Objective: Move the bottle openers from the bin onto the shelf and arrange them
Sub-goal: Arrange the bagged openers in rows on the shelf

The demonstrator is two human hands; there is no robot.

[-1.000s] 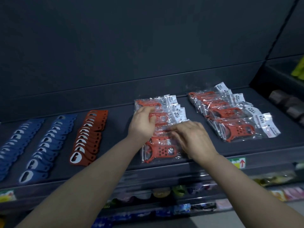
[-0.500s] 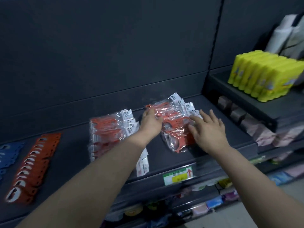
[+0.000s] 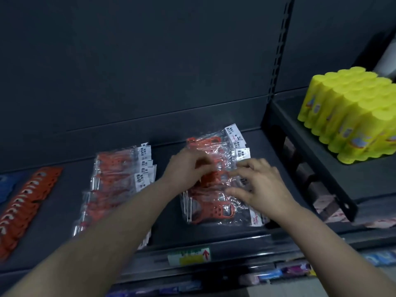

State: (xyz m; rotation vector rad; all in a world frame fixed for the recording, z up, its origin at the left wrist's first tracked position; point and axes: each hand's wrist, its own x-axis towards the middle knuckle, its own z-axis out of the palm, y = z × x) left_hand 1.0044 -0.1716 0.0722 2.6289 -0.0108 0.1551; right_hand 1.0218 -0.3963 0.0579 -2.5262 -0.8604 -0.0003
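Stack of bagged red openers [image 3: 214, 213], right of shelf [image 3: 263, 146], left hand [image 3: 184, 168] pinching its wrap, right hand [image 3: 265, 185] pressing flat

I am looking at a shop. In the middle, a dark metal shelf [image 3: 64, 211] holds many of the same bagged red openers [image 3: 115, 174], each with a little printed tag. A price label [image 3: 188, 257] sticks on its front edge at 6 o'clock. Yellow packs [image 3: 351, 116] stand in rows at 2 o'clock. More goods [image 3: 278, 273] sit on lower shelves at 5 o'clock.
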